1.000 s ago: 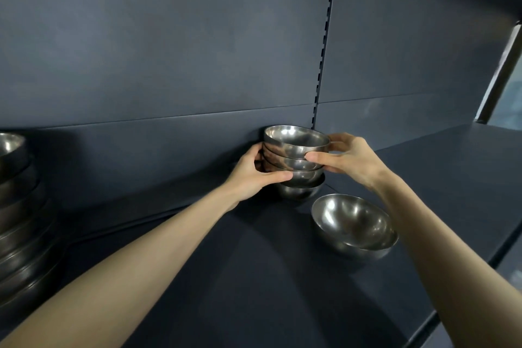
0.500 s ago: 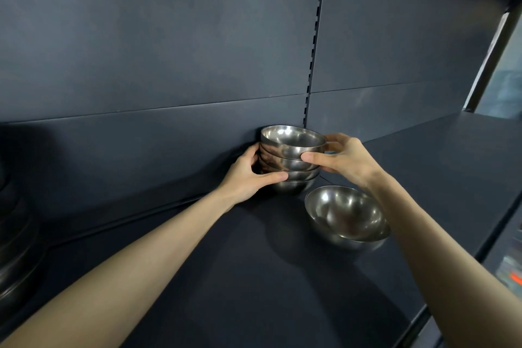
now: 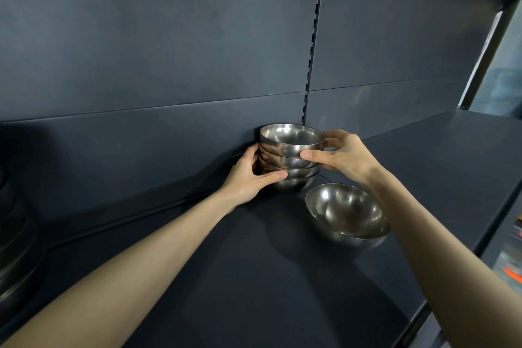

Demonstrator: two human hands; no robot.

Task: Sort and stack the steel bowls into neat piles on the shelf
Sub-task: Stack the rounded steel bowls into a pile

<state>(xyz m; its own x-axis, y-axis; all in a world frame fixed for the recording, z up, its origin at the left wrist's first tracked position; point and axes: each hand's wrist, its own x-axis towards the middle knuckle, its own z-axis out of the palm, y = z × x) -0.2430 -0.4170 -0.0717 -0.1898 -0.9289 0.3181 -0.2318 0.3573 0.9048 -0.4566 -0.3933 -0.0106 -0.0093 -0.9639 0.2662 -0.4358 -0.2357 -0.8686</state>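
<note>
Left hand (image 3: 245, 178) and right hand (image 3: 343, 156) clasp the bowl stack (image 3: 291, 159) between them

Stack of small steel bowls (image 3: 291, 162): on the shelf (image 3: 254, 277), at the back, against the rear panel (image 3: 169, 51). Left hand (image 3: 248, 178) on its left side, right hand (image 3: 344, 157) on its right. Larger single bowl (image 3: 347, 215): on the shelf, before and right of the stack, apart.

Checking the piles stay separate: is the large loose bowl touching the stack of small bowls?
Apart. The head view shows a strip of dark shelf between the large loose bowl and the stack of small bowls.
</note>
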